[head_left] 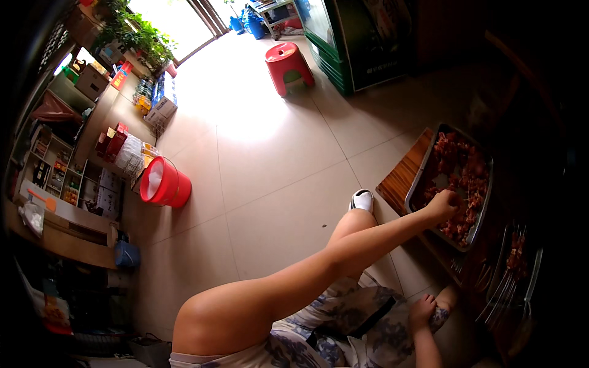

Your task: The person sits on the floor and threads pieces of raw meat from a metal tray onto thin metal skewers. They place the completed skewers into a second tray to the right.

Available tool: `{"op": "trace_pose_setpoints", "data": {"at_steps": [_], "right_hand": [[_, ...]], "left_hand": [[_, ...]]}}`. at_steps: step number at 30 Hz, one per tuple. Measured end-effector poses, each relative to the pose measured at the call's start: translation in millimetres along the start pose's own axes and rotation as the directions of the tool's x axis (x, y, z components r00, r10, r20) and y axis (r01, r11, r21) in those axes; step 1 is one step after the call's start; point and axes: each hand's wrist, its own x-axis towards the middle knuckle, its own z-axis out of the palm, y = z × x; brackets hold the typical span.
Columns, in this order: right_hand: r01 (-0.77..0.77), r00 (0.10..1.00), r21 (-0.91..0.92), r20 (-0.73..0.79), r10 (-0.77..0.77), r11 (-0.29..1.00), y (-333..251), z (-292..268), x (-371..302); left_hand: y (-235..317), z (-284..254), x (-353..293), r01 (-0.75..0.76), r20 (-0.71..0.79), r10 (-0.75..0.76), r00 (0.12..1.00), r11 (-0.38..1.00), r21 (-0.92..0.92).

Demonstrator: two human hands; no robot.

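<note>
My left arm stretches across to a metal tray [415, 191] of small red raw meat pieces [469, 168] at the right. My left hand [445, 207] is over the tray's near part, its fingers curled together; what they hold, if anything, is hidden. Low in the view, my right hand [422, 311] is beside my lap with fingers bent closed; I cannot make out anything in it. Right of it, in shadow, lie several thin skewers [496, 294], some with meat [516, 254] threaded on their far ends.
The tray rests on a brown wooden table [402, 170]. A red stool [288, 70] stands ahead near a green cabinet [331, 61]. At left are a red bucket [175, 187], boxes [162, 101] and stocked shelves [58, 165]. My white shoe [362, 199] is by the table.
</note>
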Motion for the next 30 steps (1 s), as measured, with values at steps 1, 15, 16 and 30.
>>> {"op": "trace_pose_setpoints", "data": {"at_steps": [1, 15, 16, 30], "right_hand": [[-0.027, 0.998, -0.002, 0.054, 0.027, 1.0, -4, 3, 0], [0.005, 1.0, 0.084, 0.016, -0.006, 0.996, -7, 30, 8], [0.002, 1.0, 0.05, -0.007, -0.001, 0.999, -11, 36, 8], [0.163, 0.964, 0.984, -0.174, 0.199, 0.07, 0, -73, -85]], "left_hand": [[6, 1, -1, 0.007, 0.015, -0.007, 1.0, 1.0, -0.011], [40, -15, -7, 0.086, 0.074, -0.082, 0.994, 0.995, -0.052], [34, -15, -6, 0.054, 0.059, -0.051, 0.997, 0.998, -0.043], [23, -4, 3, 0.076, 0.042, -0.074, 0.996, 0.995, -0.057]]}}
